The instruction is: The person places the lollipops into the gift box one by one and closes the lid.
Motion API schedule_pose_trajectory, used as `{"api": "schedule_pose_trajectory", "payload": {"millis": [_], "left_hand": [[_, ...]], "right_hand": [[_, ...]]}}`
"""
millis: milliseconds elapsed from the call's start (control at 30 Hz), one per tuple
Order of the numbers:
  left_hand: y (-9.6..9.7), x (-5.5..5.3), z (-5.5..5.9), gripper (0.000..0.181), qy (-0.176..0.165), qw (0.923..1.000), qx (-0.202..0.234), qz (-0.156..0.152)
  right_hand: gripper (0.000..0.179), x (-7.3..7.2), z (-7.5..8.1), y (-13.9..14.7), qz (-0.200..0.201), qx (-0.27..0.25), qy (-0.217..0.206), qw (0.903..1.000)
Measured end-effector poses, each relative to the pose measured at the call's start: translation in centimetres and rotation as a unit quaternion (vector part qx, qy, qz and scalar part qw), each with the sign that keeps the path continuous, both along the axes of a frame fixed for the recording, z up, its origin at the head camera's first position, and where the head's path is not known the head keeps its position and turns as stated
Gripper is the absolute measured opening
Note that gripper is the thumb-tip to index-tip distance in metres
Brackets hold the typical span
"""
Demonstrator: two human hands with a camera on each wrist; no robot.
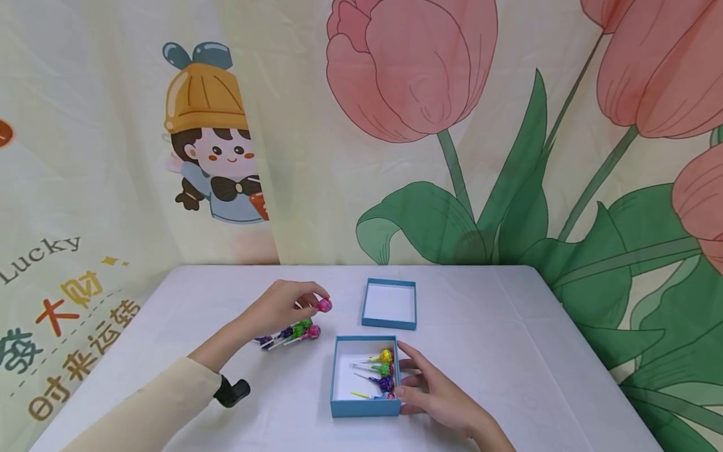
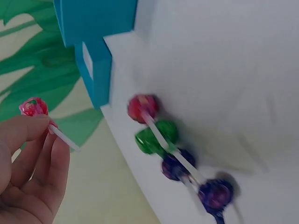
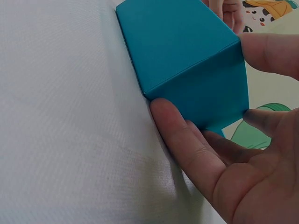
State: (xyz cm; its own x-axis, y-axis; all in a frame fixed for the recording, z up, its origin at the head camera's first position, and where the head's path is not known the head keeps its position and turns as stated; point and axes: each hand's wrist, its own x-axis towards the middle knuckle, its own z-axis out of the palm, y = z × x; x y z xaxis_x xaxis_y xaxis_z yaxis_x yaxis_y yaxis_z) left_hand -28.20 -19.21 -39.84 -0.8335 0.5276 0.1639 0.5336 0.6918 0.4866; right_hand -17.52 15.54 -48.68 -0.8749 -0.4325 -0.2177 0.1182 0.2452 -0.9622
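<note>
My left hand [image 1: 287, 307] pinches a pink-wrapped lollipop [image 2: 33, 107] between thumb and fingers, its white stick angling down. Just below that hand, a small heap of lollipops [image 2: 159, 137] in pink, green and purple wrappers lies on the table. With thumb and fingers spread along its right wall, my right hand [image 1: 432, 392] holds an open blue box [image 1: 364, 408]. Inside the box several lollipops [image 1: 384, 370] lie in a column with their heads toward the right wall: yellow, green, purple and one partly hidden by the near wall.
Behind the box, a shallow blue box lid [image 1: 388, 324] rests with its white inside facing up. A white cloth covers the table [image 1: 480, 326]. A printed curtain with tulips [image 1: 418, 69] hangs behind the far edge. A black strap mount [image 1: 233, 392] sits on the left wrist.
</note>
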Motion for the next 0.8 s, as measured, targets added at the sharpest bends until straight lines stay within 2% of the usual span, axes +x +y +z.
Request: {"api": "schedule_pose_trajectory", "payload": {"millis": [233,367,500,800], "left_hand": [[3.2,1.6,0.8,0.029,-0.015,0.9993,0.01,-0.032],[4.9,2.5,0.9,0.027,-0.023,0.9976,0.018,-0.063],[6.3,3.0,0.7,0.026,-0.021,0.9951,0.02,-0.094],[8.5,3.7,-0.2,0.026,-0.017,0.9916,0.022,-0.126]], "right_hand": [[0.085,0.1,0.2,0.0,-0.004,0.004,-0.002,1.0],[0.085,0.1,0.2,0.0,-0.005,0.008,0.0,1.0],[0.085,0.1,0.2,0.0,-0.004,0.008,0.001,1.0],[0.086,-0.1,0.0,-0.1,-0.004,0.007,-0.009,0.9999]]}}
